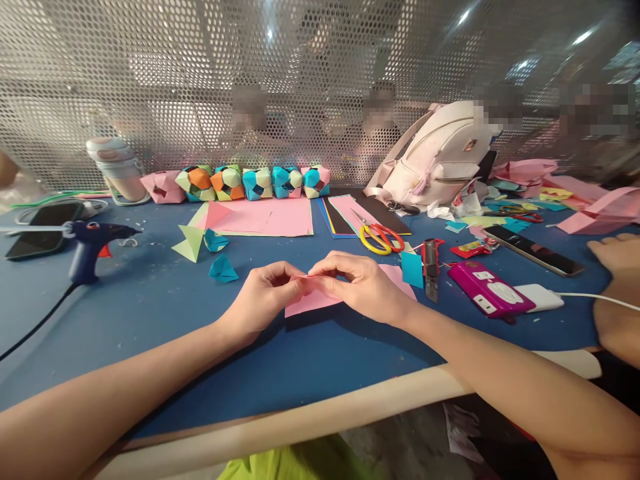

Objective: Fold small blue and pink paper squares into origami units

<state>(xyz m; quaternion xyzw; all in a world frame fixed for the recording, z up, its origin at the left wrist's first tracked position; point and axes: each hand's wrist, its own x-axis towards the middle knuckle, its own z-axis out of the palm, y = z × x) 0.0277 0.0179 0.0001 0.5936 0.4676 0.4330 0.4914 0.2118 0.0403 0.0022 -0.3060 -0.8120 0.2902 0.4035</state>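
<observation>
Between my two hands is a piece of pink paper [311, 303], lifted over the blue table and pinched along its top edge. My left hand [265, 297] grips its left end between thumb and fingers. On the right part, my right hand [357, 283] pinches the same edge, fingertips close to the left ones. Another pink sheet [403, 279] lies partly hidden behind my right hand. Left of my hands rest folded blue paper pieces [223, 269] and a pale green one [189, 243]. Yellow-and-red-handled scissors [379, 240] lie just beyond my right hand.
A row of folded paper balls [257, 184] stands by the perforated metal wall. A glue gun [90, 247] is at left; a box cutter [431, 270], purple power strip [487, 290] and phone [535, 250] at right. A backpack [435, 157] stands behind. Another person's arm [620, 293] rests at the right edge.
</observation>
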